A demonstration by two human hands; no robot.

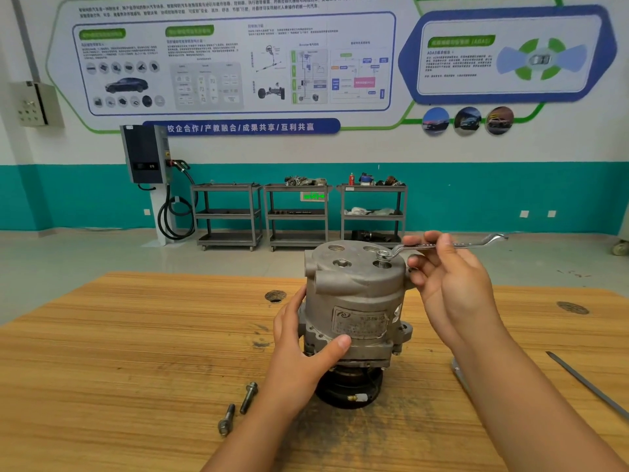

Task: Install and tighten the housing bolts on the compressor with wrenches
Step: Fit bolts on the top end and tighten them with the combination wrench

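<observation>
Compressor (354, 301) stands upright mid-worktop (136, 335), left hand (299, 349) gripping its 9 o'clock flank, right hand (449, 277) pinching the wrench (442, 246), ring on the top bolt (383, 256), shank running out toward 3 o'clock, so the swing looks the right hand's.

The compressor (354, 301) was dull, matt cast metal; the wrench (446, 246) shone glossy chrome; the bench (136, 335) was scuffed, grainy wood.

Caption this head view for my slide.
Left hand grips grey metal compressor on wooden table; right hand holds silver wrench on top bolt.
</observation>
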